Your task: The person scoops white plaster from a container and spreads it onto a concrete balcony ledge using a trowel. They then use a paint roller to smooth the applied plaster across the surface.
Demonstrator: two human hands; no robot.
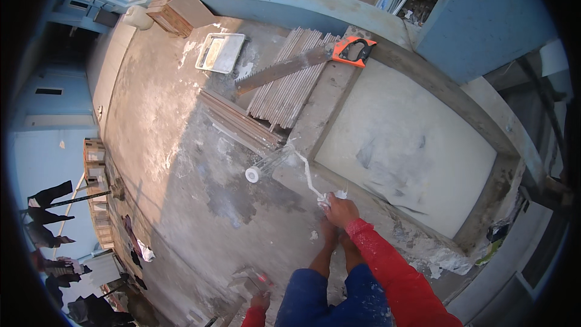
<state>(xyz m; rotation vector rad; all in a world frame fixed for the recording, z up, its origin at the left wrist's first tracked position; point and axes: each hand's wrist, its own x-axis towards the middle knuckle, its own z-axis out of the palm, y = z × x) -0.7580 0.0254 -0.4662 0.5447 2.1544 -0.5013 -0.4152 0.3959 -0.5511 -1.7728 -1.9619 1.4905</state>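
Note:
My right hand (342, 211), in a red sleeve, is closed on the white-crusted handle end of a paint roller frame (308, 172). Its bent rod runs up to a bare wire cage with a white end cap (252, 174), over the floor beside the concrete basin. Low in the view, my left hand (260, 301) is closed around a greyish, blurred object (247, 281) with a reddish spot; its kind cannot be made out. A hand saw (290, 66) with an orange and black handle lies across a stack of thin slats (290, 94).
The basin's concrete rim (339, 94) borders a pale whitish surface on the right. Longer strips (239, 121) lie by the slats. Farther off are a paint tray (233, 54), a wooden crate (166, 18) and a pale jug (138, 18). Dark clothes (51, 224) hang at the left.

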